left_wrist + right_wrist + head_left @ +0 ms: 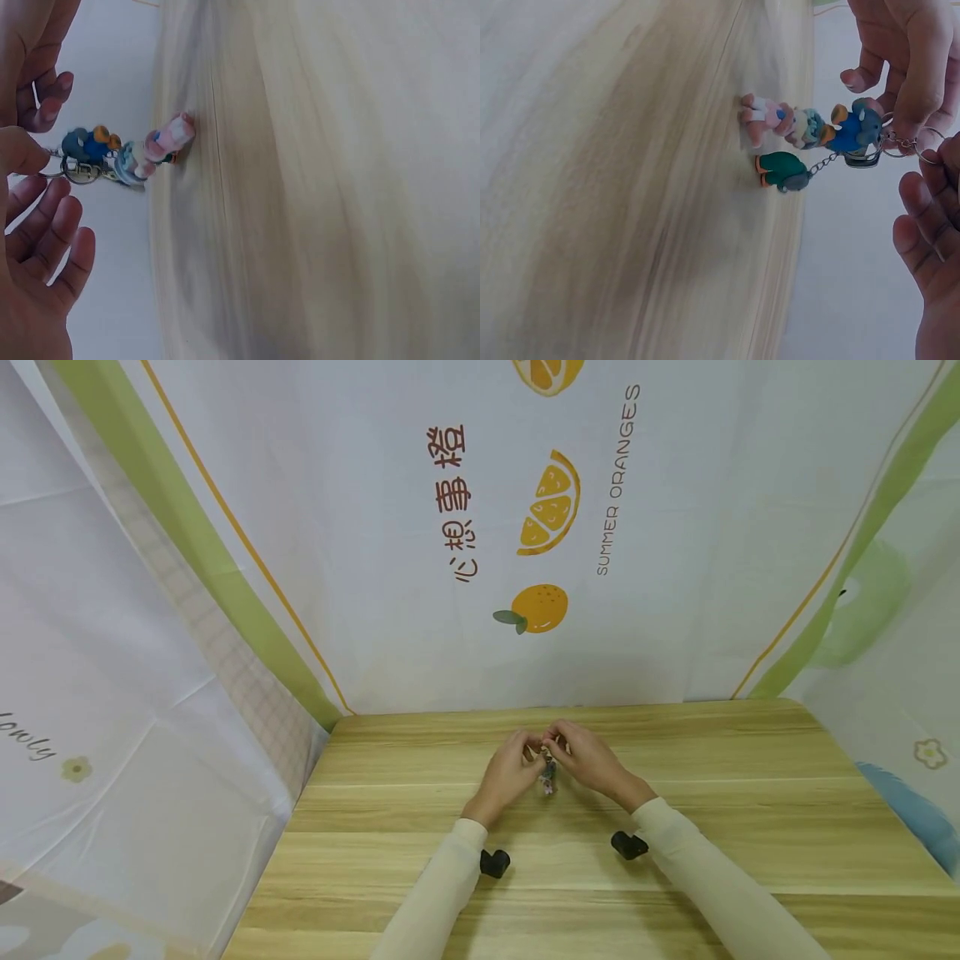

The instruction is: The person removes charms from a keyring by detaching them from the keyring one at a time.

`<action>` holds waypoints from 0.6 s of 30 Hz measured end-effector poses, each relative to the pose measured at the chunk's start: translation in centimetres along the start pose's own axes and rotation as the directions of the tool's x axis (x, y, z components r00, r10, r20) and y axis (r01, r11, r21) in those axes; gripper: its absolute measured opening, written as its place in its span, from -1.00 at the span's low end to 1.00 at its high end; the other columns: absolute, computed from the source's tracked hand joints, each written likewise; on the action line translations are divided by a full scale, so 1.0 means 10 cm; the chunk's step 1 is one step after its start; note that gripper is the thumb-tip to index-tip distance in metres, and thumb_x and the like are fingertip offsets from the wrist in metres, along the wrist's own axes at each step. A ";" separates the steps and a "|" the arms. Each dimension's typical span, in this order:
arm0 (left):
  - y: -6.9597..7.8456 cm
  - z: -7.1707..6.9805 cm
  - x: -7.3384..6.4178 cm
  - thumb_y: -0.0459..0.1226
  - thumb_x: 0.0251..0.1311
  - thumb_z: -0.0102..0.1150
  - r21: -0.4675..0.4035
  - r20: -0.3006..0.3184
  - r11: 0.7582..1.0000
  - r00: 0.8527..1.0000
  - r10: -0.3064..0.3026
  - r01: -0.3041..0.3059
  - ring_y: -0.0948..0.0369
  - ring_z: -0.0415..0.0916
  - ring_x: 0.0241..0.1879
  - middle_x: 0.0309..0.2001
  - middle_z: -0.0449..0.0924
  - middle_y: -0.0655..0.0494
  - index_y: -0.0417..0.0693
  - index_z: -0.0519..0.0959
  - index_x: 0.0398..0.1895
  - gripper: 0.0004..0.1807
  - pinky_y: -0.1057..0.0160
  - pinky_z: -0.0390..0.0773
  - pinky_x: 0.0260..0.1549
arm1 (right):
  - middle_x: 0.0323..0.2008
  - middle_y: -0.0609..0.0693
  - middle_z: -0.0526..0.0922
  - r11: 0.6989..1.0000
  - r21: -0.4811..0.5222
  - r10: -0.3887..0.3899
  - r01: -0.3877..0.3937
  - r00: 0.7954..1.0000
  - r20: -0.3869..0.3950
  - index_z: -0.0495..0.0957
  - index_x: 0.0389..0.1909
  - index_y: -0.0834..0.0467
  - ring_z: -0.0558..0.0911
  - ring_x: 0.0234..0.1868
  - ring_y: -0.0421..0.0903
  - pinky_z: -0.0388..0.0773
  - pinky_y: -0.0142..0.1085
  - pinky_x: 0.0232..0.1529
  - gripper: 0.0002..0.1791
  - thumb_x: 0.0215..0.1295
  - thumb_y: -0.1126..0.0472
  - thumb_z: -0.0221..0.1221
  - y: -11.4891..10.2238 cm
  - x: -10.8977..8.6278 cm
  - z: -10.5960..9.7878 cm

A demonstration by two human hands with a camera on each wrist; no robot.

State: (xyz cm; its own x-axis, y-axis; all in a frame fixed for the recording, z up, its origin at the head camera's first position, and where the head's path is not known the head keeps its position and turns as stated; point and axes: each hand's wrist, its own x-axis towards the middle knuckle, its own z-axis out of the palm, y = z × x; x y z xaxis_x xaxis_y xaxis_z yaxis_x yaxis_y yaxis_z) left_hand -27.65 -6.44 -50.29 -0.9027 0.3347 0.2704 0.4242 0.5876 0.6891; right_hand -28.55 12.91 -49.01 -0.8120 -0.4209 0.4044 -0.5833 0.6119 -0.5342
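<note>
A keychain (pixel 845 131) with several small figurines hangs between the two hands. In the right wrist view one figurine is a grey elephant in blue, and a green-clothed figurine (pixel 781 171) dangles on its own short chain. A pink and white figurine (pixel 171 136) hangs lowest, close over the table. My left hand (pixel 510 772) pinches the keychain's metal ring and chain with thumb and fingers. My right hand (pixel 588 758) meets it from the other side, thumb and fingertips pinching the larger split ring (pixel 928 144). The fingertips partly hide the rings.
The wooden table (pixel 390 852) lies under both forearms. A white curtain (pixel 360 527) with orange prints rises behind its far edge, with more printed cloth on the left and right. A black wrist mount (pixel 495 863) sits by the left cuff, another mount (pixel 628 845) by the right.
</note>
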 end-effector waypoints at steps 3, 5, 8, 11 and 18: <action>-0.01 -0.02 -0.01 -0.23 0.53 0.20 -0.004 -0.025 1.000 1.000 0.009 -0.009 0.14 0.56 -0.15 -0.06 0.62 0.07 -0.04 0.61 0.01 -0.87 0.31 0.54 -0.26 | -0.25 -0.09 0.63 1.000 -0.006 0.009 -0.009 1.000 0.002 0.59 -0.06 0.11 0.53 -0.34 -0.28 0.50 -0.37 -0.36 -0.92 0.62 0.18 0.18 0.01 0.00 0.00; -0.02 -0.03 -0.01 -0.23 0.53 0.20 0.006 -0.043 1.000 0.999 0.021 -0.021 0.20 0.53 -0.23 -0.11 0.61 0.08 -0.02 0.61 -0.05 -0.91 0.33 0.53 -0.31 | -0.25 -0.09 0.64 1.000 -0.009 0.010 -0.010 1.000 0.001 0.59 -0.06 0.11 0.53 -0.35 -0.28 0.51 -0.37 -0.37 -0.91 0.62 0.18 0.18 0.01 0.00 0.00; -0.04 -0.04 -0.01 -0.24 0.54 0.20 0.016 -0.071 0.999 0.996 0.050 -0.049 0.27 0.50 -0.28 -0.17 0.62 0.10 -0.02 0.63 -0.09 -0.93 0.35 0.55 -0.32 | -0.25 -0.08 0.65 1.000 -0.016 0.007 -0.007 1.000 -0.006 0.60 -0.06 0.12 0.54 -0.36 -0.28 0.51 -0.37 -0.37 -0.91 0.62 0.18 0.19 0.02 0.00 0.00; -0.03 -0.05 -0.01 -0.24 0.55 0.20 0.006 -0.095 0.997 0.993 0.071 -0.071 0.28 0.54 -0.26 -0.19 0.65 0.10 -0.05 0.64 -0.08 -0.92 0.36 0.59 -0.29 | -0.26 -0.08 0.65 1.000 -0.024 -0.003 0.003 1.000 -0.006 0.59 -0.07 0.10 0.51 -0.38 -0.29 0.48 -0.37 -0.37 -0.92 0.61 0.18 0.19 0.04 0.00 0.01; -0.02 -0.07 0.00 -0.22 0.56 0.21 0.013 -0.093 0.995 0.991 0.097 -0.096 0.19 0.63 -0.17 -0.14 0.70 0.05 -0.10 0.67 0.00 -0.84 0.24 0.70 -0.18 | -0.25 -0.07 0.65 0.999 -0.041 -0.025 0.025 1.000 0.000 0.58 -0.08 0.11 0.46 -0.42 -0.30 0.45 -0.38 -0.40 -0.90 0.62 0.16 0.18 0.04 -0.01 0.02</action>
State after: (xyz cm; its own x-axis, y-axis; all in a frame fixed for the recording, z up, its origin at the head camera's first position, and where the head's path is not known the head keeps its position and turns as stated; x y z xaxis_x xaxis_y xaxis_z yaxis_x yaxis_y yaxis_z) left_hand -27.78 -7.10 -49.91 -0.8601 0.3200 0.3972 0.5099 0.5620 0.6513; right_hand -28.75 13.10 -49.42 -0.7969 -0.4360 0.4182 -0.6023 0.6279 -0.4930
